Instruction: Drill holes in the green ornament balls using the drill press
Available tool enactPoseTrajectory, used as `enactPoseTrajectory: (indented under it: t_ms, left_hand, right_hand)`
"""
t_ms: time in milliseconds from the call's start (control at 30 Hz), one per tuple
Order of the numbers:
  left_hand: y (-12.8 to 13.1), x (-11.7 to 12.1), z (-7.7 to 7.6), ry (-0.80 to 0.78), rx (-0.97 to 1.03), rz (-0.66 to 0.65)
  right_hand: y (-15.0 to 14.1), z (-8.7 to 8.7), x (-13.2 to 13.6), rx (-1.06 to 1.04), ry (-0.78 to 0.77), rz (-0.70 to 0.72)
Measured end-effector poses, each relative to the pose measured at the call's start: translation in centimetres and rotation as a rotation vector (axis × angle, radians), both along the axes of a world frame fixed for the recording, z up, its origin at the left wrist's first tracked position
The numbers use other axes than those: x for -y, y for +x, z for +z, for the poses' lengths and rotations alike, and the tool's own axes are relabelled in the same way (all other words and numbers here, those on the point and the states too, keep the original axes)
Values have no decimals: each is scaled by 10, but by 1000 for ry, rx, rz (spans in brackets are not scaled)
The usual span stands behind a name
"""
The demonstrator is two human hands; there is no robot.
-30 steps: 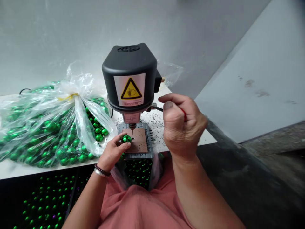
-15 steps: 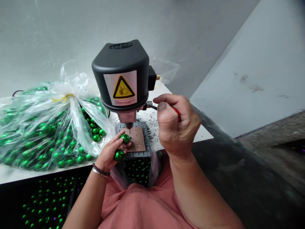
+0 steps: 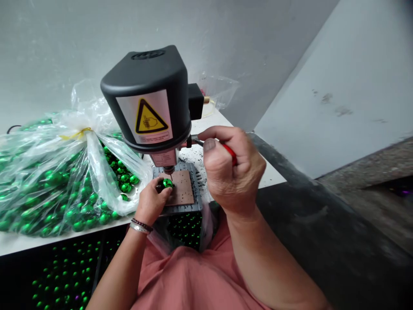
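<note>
My left hand (image 3: 150,201) pinches a shiny green ball ornament (image 3: 167,183) over the brown board (image 3: 184,189) on the base of a drill press (image 3: 148,75). The thin drill bit (image 3: 172,176) points down right by the ball; I cannot tell whether they touch. Whether a second ball is in that hand is hidden by the fingers. My right hand (image 3: 234,172) is closed around the press's lever (image 3: 230,153), whose red grip shows between the fingers. A yellow warning sign (image 3: 150,118) is on the black housing.
A clear plastic bag (image 3: 106,181), tied in yellow and full of green balls, lies left on the white table (image 3: 274,174). Dark shavings are scattered around the press base (image 3: 196,185). More green balls (image 3: 64,275) are below the table. Walls stand behind and to the right.
My left hand has turned over and brought a ball under the bit; the second ball no longer shows. My right hand stays on the lever. The view has shifted, placing the press further left.
</note>
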State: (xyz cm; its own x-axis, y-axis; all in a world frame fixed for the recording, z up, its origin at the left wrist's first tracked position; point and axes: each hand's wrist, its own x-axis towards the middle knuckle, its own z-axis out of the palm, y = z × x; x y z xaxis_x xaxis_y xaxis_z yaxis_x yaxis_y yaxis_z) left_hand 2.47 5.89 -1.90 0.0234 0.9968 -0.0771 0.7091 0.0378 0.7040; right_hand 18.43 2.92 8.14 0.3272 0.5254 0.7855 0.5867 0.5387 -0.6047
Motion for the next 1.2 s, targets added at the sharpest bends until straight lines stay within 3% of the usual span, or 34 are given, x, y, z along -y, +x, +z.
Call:
enactPoseTrajectory:
  t_ms: [233, 400, 700, 933, 1033, 1200]
  left_hand:
    - [7, -1, -1, 122, -151, -138]
    - [7, -5, -4, 157, -151, -100]
    - [4, -6, -1, 33, 0, -72]
    - [6, -6, -4, 109, -67, -81]
    - [2, -6, 0, 67, 27, -35]
    - [-8, -6, -1, -49, 255, -90]
  right_hand:
    - [1, 0, 1, -12, -11, 24]
    - [1, -1, 1, -20, -16, 24]
    - [0, 0, 1, -29, -19, 24]
    - [0, -1, 3, -21, -24, 26]
    - [1, 0, 2, -9, -15, 28]
    - [3, 12, -6, 29, -4, -7]
